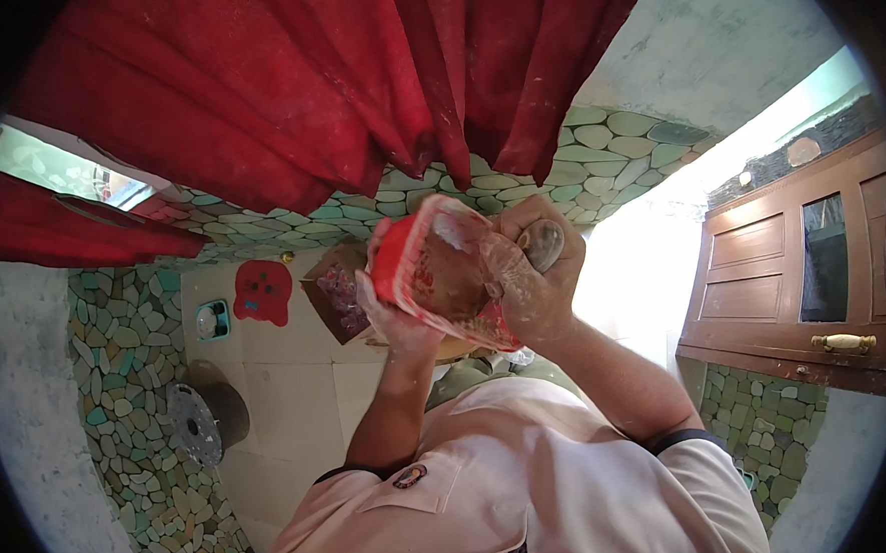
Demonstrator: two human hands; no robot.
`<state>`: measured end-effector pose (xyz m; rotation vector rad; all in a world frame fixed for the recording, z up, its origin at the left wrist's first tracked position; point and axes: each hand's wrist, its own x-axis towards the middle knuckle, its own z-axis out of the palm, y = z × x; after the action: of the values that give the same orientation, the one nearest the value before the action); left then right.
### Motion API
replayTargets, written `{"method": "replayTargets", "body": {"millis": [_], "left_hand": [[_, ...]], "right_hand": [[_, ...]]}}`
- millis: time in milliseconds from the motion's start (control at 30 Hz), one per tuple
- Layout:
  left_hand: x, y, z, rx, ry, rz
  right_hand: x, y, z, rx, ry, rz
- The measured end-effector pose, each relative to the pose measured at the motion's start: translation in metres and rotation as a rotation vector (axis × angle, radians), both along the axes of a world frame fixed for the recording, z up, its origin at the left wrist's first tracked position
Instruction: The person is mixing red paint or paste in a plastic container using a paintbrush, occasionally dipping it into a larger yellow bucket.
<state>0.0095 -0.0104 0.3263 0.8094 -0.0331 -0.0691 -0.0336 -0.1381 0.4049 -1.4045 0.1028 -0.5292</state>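
Observation:
My left hand (pixel 395 314) grips the side of a red plastic tub (pixel 400 254), tilted so that its inside shows brown residue and a pale patch. My right hand (pixel 537 287) is closed around a grey, rounded-ended tool (pixel 544 244) at the tub's right side; the tool's working end is hard to make out inside. Below and left of the tub is a cardboard box (pixel 319 305) holding small pinkish pieces I cannot make out.
Red curtains (pixel 283 85) hang before me. On the tiled floor (pixel 289 405) lie a red cat-shaped item (pixel 261 291), a small teal tray (pixel 212 319) and a grey cylindrical container (pixel 195 425). A brown wooden door (pixel 763 260) is at the right. Pebble-patterned wall (pixel 607 153) borders the space.

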Motion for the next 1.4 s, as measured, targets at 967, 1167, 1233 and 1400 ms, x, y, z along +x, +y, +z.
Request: {"method": "replayTargets", "body": {"millis": [967,1167,1233,1400], "left_hand": [[0.001,0.002,-0.014,-0.019,-0.030,-0.019],[-0.003,-0.003,0.002,-0.038,-0.014,0.067],[-0.003,-0.001,-0.004,0.059,-0.069,0.042],[0.000,0.009,-0.014,-0.101,-0.040,0.039]], "right_hand": [[0.009,0.007,0.004,-0.166,-0.001,-0.085],[0.006,0.012,-0.005,-0.188,-0.108,-0.082],[0.010,0.010,-0.010,-0.149,-0.080,-0.039],[0.003,0.007,0.029,0.136,-0.110,-0.054]]}}
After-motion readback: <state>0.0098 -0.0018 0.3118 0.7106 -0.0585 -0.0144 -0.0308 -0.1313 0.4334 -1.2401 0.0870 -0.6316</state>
